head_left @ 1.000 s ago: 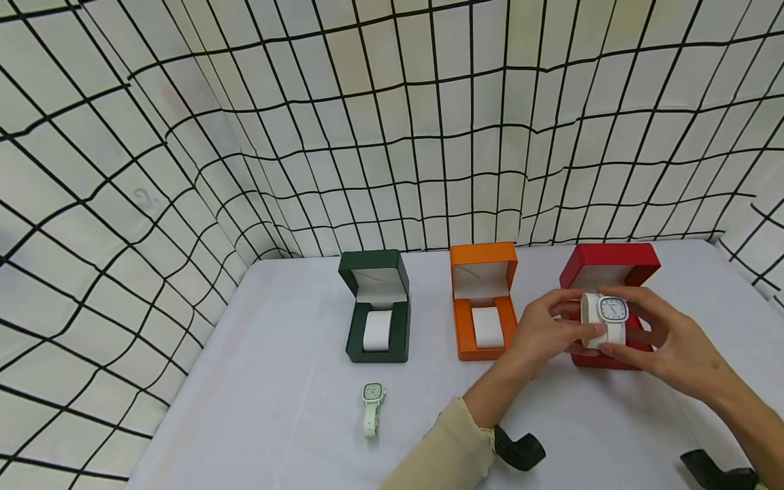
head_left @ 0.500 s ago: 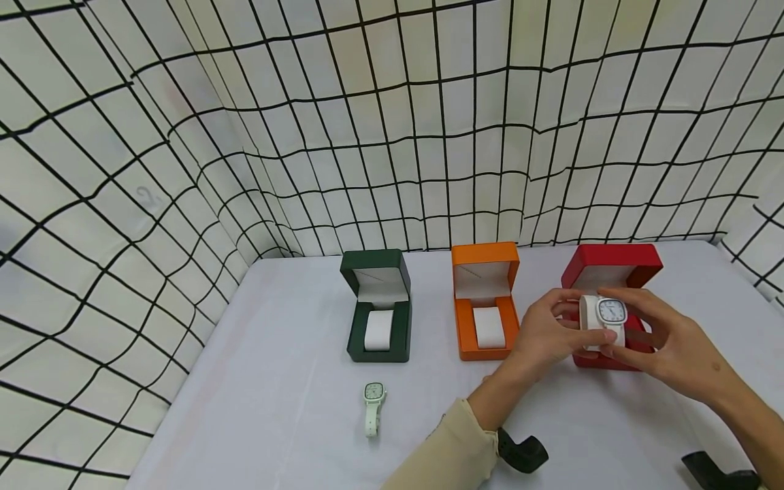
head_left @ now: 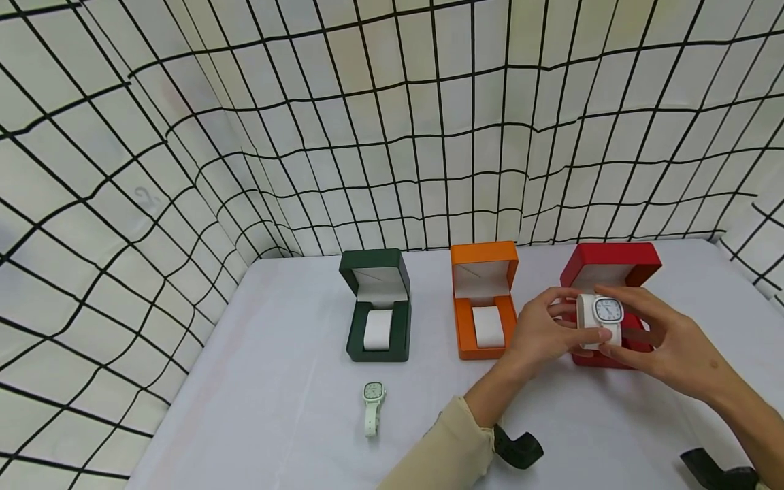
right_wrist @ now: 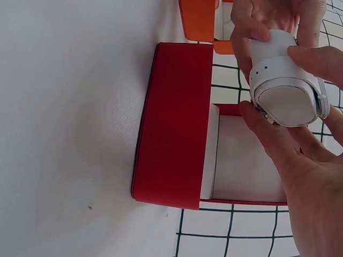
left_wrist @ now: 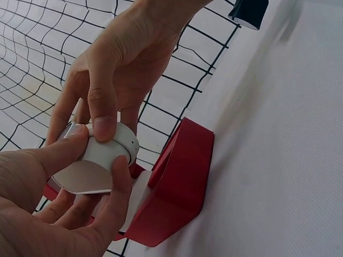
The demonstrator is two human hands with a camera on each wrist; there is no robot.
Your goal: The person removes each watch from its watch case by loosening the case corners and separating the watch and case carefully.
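A white wristwatch (head_left: pixel 609 309) is wrapped round a white watch cushion (head_left: pixel 586 318), held up in front of the open red watch box (head_left: pixel 611 264). My left hand (head_left: pixel 545 328) grips the cushion from the left, thumb in front. From the right, my right hand (head_left: pixel 664 333) pinches the watch between thumb and fingers. In the left wrist view the white strap (left_wrist: pixel 126 142) curves round the cushion, beneath the right fingers. The right wrist view shows the cushion's end (right_wrist: pixel 286 105) and the red box's pale lid lining (right_wrist: pixel 246 160). Hands partly cover the box base.
To the left stand an open orange watch box (head_left: pixel 484 255) and an open green one (head_left: pixel 375 262), each holding a white cushion. A pale green watch (head_left: pixel 372 408) lies on the white table (head_left: pixel 275 395). Black wire mesh (head_left: pixel 429 150) surrounds the back and sides.
The watch and cushion have shifted very slightly left. Both hands keep nearly the same hold; the left thumb has moved a little to the right across the cushion.
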